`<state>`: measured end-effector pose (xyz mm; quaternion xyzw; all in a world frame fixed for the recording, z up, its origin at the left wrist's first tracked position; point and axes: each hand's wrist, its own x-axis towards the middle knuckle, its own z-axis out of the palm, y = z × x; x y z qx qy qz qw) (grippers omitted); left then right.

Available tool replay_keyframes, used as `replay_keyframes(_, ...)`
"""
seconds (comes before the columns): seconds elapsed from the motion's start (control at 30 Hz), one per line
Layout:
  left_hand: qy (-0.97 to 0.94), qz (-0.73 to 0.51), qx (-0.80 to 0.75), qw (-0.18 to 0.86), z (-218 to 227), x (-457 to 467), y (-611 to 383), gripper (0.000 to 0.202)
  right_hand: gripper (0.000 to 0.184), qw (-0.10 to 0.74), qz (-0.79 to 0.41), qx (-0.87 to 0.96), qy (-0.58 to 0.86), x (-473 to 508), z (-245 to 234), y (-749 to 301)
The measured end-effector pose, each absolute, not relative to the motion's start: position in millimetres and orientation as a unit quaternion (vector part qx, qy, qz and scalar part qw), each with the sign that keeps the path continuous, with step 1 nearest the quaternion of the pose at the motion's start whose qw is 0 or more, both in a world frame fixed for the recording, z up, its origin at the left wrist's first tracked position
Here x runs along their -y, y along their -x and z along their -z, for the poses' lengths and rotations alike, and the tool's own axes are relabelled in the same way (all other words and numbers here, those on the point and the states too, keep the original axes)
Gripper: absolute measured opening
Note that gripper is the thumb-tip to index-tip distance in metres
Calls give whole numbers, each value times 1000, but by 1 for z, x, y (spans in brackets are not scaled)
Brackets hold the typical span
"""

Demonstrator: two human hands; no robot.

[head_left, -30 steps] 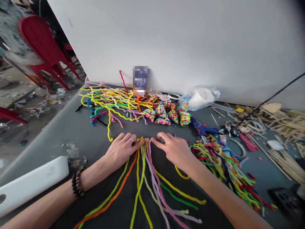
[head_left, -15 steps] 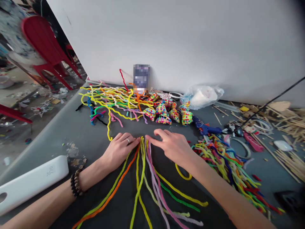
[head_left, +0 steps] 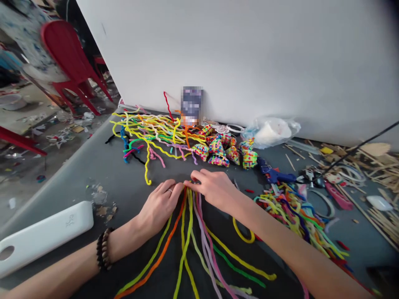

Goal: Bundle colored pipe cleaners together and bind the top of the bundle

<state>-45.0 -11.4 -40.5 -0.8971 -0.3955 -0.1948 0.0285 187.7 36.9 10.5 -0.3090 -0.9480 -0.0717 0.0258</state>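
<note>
A fan of pipe cleaners in several colours spreads toward me over the dark tabletop, among them an orange pipe cleaner (head_left: 165, 248), a yellow-green pipe cleaner (head_left: 190, 216) and a green pipe cleaner (head_left: 240, 265). Their far ends gather at my fingertips. My left hand (head_left: 158, 207), with a ring and beaded bracelets, pinches the left side of this gathered end. From the right, my right hand (head_left: 216, 189) closes thumb and forefinger over the same end, its fingertips almost meeting the left ones. The exact grip is partly hidden by my fingers.
Beyond my hands lie a loose heap of pipe cleaners (head_left: 149, 126) and several woven multicoloured pieces (head_left: 218, 145). A blue glue gun (head_left: 276, 172) and another pipe-cleaner pile (head_left: 293, 211) sit right, near wooden sticks (head_left: 380, 207). At left is a white handled object (head_left: 62, 228).
My right hand has moved left to the gathered ends, closing the gap to my left hand. The view has shifted slightly left.
</note>
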Motion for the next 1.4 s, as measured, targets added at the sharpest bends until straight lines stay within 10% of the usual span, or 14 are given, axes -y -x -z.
replay_keyframes(1.4,794,334,505,-47,46,-3,70,30,32,-4,53,930,364,-22,-19,-166)
